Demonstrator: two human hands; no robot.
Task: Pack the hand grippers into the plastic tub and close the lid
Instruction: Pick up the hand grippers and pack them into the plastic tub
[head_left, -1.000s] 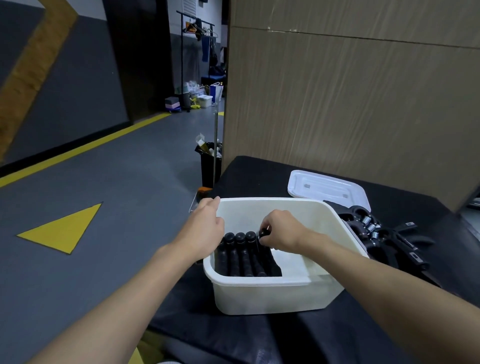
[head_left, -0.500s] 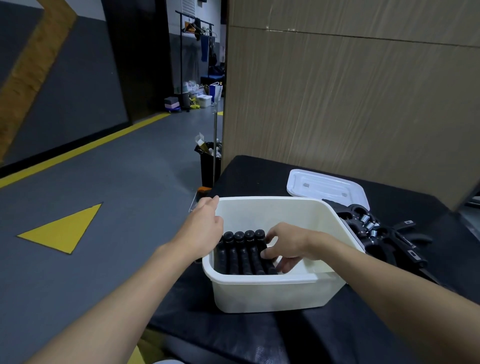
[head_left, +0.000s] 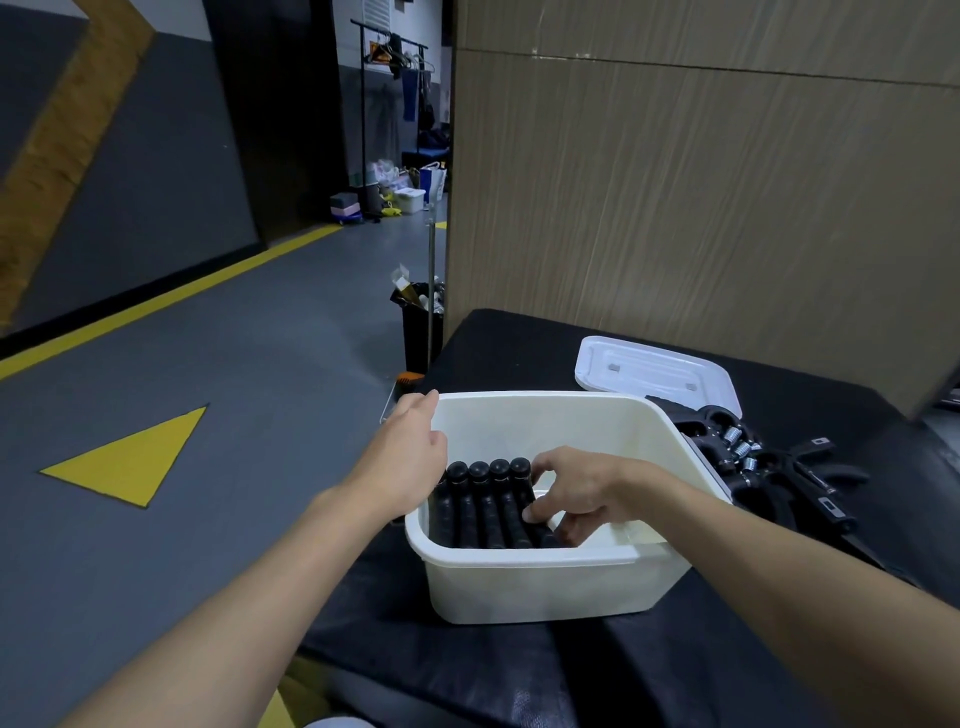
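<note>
Right hand (head_left: 582, 493) is down inside the plastic tub (head_left: 545, 577), fingers curled. Thumb and index finger sit against the outermost handle of the hand grippers (head_left: 478, 504), so it looks like a loose pinch on that one, though honestly it's hard to be sure how firm it is. Those grippers are just left of the hand: four black handles side by side, round caps pointing away, filling the tub's left part. The bit of tub floor under and to the right of the hand is bare white.

Left hand (head_left: 410, 457) lies along the tub's left rim, fingers fairly straight, index reaching the far corner, not wrapped round anything.

Going outward: just past the tub's right wall, right of the right hand, there's a pile of loose grippers (head_left: 769, 467) with springs showing. Beyond the hand, the white lid (head_left: 654, 374) lies flat on the black table (head_left: 675, 675), so the tub is uncovered. Further out past the left hand, a black bin (head_left: 421, 332) stands on the floor.
</note>
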